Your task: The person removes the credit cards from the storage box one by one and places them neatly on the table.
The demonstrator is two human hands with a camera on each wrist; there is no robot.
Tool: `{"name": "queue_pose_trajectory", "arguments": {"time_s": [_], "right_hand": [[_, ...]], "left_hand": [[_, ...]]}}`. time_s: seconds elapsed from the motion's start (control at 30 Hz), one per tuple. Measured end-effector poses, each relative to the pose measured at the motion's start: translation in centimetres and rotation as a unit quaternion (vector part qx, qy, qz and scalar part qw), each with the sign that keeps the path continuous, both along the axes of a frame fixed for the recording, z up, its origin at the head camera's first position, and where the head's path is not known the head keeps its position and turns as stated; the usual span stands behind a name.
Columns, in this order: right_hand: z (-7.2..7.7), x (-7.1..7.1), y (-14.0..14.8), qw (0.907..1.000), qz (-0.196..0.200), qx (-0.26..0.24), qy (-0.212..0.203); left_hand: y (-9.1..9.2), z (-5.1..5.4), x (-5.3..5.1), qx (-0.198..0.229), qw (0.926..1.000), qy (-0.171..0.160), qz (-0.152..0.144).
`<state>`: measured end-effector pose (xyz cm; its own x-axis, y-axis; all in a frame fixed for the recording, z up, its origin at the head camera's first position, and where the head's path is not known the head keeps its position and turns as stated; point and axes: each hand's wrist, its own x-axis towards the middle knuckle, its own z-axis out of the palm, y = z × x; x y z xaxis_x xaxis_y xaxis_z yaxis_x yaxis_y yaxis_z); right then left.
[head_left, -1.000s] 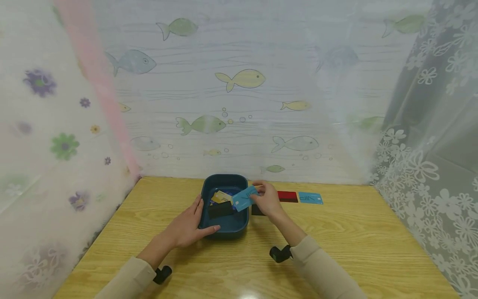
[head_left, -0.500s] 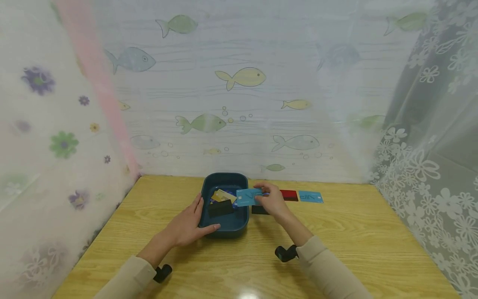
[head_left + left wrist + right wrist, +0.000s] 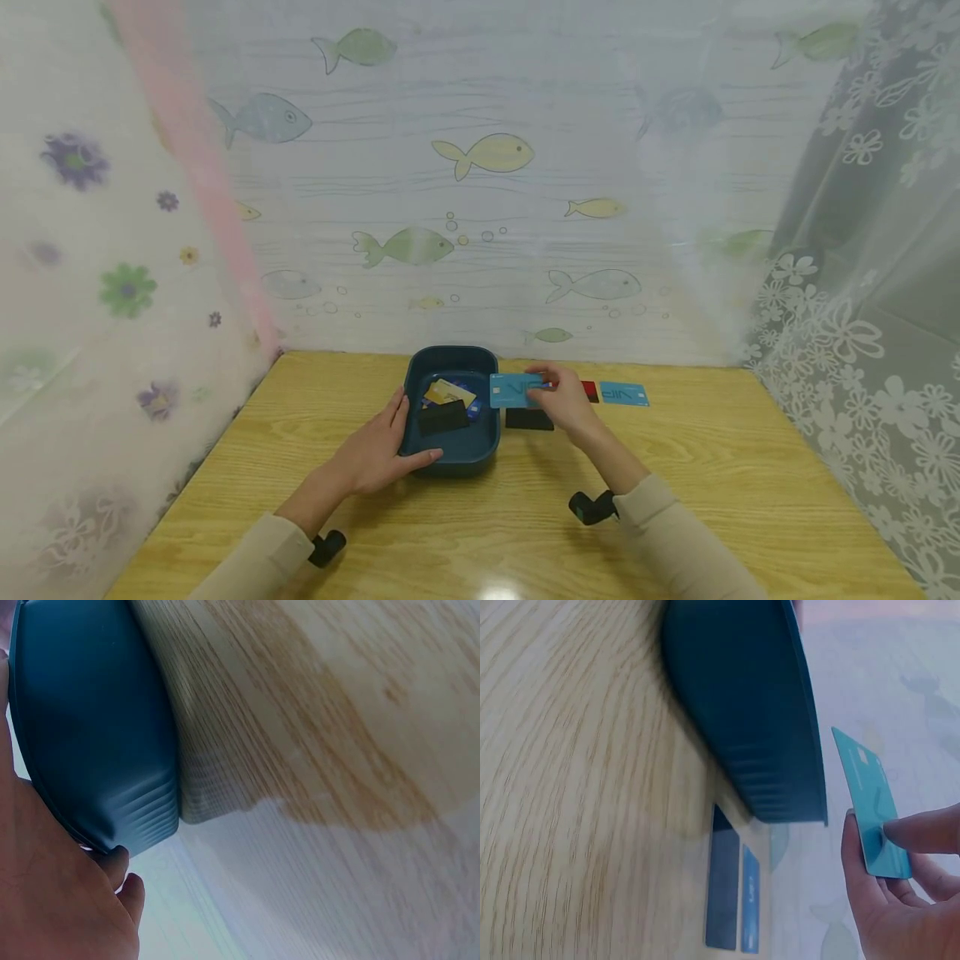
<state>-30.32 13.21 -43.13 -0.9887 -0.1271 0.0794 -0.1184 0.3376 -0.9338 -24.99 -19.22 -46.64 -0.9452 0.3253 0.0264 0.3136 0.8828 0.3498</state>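
A light blue card (image 3: 513, 391) is pinched between thumb and fingers of my right hand (image 3: 564, 403), raised just beyond the right rim of a dark blue bin (image 3: 452, 469). The right wrist view shows the card (image 3: 870, 802) tilted, held clear of the table beside the bin (image 3: 742, 712). My left hand (image 3: 369, 455) lies along the bin's left side, thumb over the front rim. In the left wrist view its fingers touch the bin's outer wall (image 3: 97, 712). Inside the bin are a black card (image 3: 443, 418), a gold card (image 3: 450, 393) and some blue ones.
On the wooden table (image 3: 675, 483), right of the bin, lie a black card (image 3: 529, 419), a red card (image 3: 592, 390) partly behind my right hand, and another light blue card (image 3: 624, 394). A blue card (image 3: 750, 900) shows beside the black one. A fish-patterned curtain (image 3: 480, 208) hangs behind.
My right hand has carried the light blue card rightwards from over the bin to past its right rim and turned it level. My left hand stays on the bin.
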Motion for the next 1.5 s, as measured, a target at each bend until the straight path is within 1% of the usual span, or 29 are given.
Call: {"name": "queue_pose_trajectory", "arguments": {"time_s": [0.1, 0.33, 0.67, 0.87, 1.03, 1.17, 1.33, 1.5], "right_hand": [[0.0, 0.0, 0.7, 1.0, -0.001, 0.004, -0.002], [-0.3, 0.2, 2.7, 0.9999, -0.001, 0.015, 0.0], [-0.6, 0.1, 5.9, 0.9996, -0.007, 0.027, -0.009], [-0.7, 0.3, 7.1, 0.9984, -0.019, 0.053, -0.01], [-1.2, 0.4, 7.9, 0.9966, -0.033, 0.075, -0.011], [-1.6, 0.5, 8.5, 0.9958, -0.032, 0.084, -0.013], [-2.2, 0.4, 9.2, 0.9948, -0.033, 0.093, -0.023], [-3.0, 0.2, 9.6, 0.9933, -0.033, 0.106, -0.031]], "left_hand": [[0.0, 0.0, 0.0, 0.005, 1.0, 0.003, -0.002], [0.0, 0.0, 0.0, -0.007, 1.0, -0.007, 0.001], [-0.1, 0.1, -0.1, -0.002, 1.0, -0.002, 0.0], [-0.1, 0.2, -0.1, -0.001, 1.0, -0.004, -0.002], [0.0, 0.2, 0.1, -0.001, 1.0, -0.009, -0.003], [0.0, 0.0, 0.1, -0.004, 1.0, -0.006, -0.002], [0.0, 0.0, 0.0, -0.003, 1.0, 0.0, -0.003], [0.0, 0.0, 0.1, -0.003, 1.0, -0.001, -0.004]]}}
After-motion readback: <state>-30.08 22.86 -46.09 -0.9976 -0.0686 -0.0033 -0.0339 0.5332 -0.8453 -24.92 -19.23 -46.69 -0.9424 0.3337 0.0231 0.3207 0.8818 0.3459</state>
